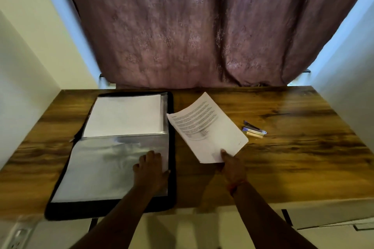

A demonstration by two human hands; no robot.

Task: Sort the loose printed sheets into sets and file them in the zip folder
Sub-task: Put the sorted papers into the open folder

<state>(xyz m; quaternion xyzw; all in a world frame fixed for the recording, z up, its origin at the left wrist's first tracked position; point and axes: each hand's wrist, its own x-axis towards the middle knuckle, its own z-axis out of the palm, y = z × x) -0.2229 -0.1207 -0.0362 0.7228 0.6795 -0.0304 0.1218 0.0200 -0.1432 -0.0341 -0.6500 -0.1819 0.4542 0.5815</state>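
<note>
The black zip folder (172, 147) lies open on the left half of the wooden desk. Its far half holds white sheets (125, 115) inside a clear sleeve. An empty-looking clear plastic sleeve (101, 166) covers the near half. My left hand (150, 170) rests flat on that sleeve's right edge, fingers spread. A set of printed sheets (206, 127) sits tilted just right of the folder, its left corner reaching the folder's edge. My right hand (232, 168) pinches the set at its near corner, thumb on top.
A blue stapler (255, 130) lies on the wooden desk (303, 147) right of the sheets. A purple curtain (192, 26) hangs behind the desk. White walls close in on both sides, and the folder overhangs the desk's front edge.
</note>
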